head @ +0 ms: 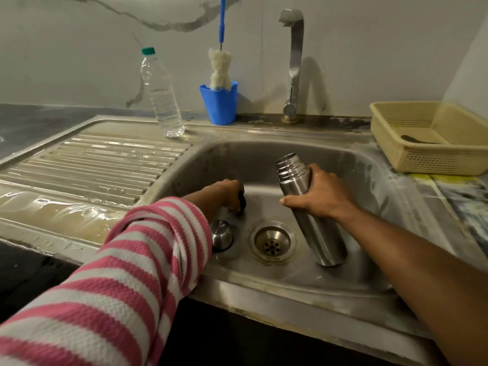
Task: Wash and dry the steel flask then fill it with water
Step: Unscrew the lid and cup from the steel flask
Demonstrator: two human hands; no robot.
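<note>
Head view: the right hand [320, 192] grips the flask [309, 207] around its upper body, base resting in the sink [369, 180] at 3 o'clock of the drain [272, 243], mouth uncapped, probably for washing. The left hand [229, 192] curls around a dark stopper [241, 202]; the steel cap [221, 235] lies at 9 o'clock.

The left arm wears a pink-and-white striped knit sleeve [126, 281]; the right forearm [412, 262] looks bare, seemingly unsleeved.
</note>
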